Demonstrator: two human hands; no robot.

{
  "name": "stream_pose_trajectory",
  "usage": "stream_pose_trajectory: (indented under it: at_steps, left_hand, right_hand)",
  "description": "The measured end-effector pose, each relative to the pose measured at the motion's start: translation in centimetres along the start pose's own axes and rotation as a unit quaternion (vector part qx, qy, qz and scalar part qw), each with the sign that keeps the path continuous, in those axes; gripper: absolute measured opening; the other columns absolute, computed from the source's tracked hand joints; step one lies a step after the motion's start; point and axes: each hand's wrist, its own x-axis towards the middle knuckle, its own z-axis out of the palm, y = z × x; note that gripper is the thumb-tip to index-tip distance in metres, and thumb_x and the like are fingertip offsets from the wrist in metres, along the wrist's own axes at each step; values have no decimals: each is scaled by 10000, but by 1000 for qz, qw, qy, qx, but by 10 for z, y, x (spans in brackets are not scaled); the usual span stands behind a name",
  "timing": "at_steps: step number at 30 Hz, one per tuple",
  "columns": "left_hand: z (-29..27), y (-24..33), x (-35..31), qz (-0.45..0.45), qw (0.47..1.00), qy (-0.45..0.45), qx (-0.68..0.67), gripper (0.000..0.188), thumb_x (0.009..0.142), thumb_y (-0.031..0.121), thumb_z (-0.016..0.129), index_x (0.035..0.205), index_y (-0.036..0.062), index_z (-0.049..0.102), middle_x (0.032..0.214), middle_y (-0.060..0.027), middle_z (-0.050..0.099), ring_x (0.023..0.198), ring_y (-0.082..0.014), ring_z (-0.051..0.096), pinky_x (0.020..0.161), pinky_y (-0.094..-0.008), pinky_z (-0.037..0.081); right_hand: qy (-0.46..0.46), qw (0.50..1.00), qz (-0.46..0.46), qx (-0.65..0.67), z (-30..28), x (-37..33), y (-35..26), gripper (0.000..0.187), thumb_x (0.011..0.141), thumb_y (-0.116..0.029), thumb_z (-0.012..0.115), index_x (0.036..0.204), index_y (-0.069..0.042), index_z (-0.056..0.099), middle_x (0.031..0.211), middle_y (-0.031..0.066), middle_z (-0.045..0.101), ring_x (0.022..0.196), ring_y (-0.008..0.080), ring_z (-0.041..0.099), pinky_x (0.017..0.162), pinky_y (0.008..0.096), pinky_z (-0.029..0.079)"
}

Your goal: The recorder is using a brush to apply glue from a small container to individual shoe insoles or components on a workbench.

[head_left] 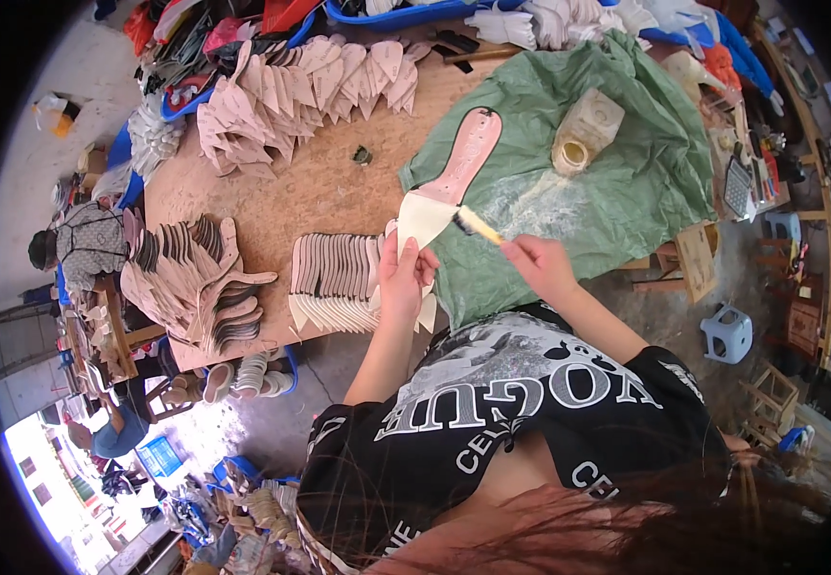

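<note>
My left hand holds a long pink shoe insole by its cream front end, which lies over a green plastic sheet. My right hand grips a small brush, its dark bristles resting on the cream part of the insole. A pale glue jug lies on its side on the green sheet, just beyond the brush.
A row of overlapping cream insoles lies on the wooden table left of my left hand. Fanned piles of pink insoles sit at the left and far edge. Another person sits at left. A small stool stands at right.
</note>
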Motion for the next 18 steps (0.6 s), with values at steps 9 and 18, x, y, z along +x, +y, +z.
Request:
stream_pose_trajectory:
  at_steps: [9,18]
  left_hand:
    - [6,1,-12,42,993,-55,-93,179,996,163,430,1128,55,485,725,-82,585,513,-76,447,463,-189,355]
    - [9,-6,-16,53,982,-59,-170,171,995,152,428,1121,55,490,728,-76,582,516,-90,438,476,-209,345]
  right_hand:
    - [76,960,-149,-225,-15,20,-32,357,846,-320,653,659,-42,530,548,141,497,478,322,485,460,388,353]
    - [-22,988,-75,-135,-13,8,-38,372,835,-353,659,650,-63,518,539,107,513,482,300,511,458,390,374]
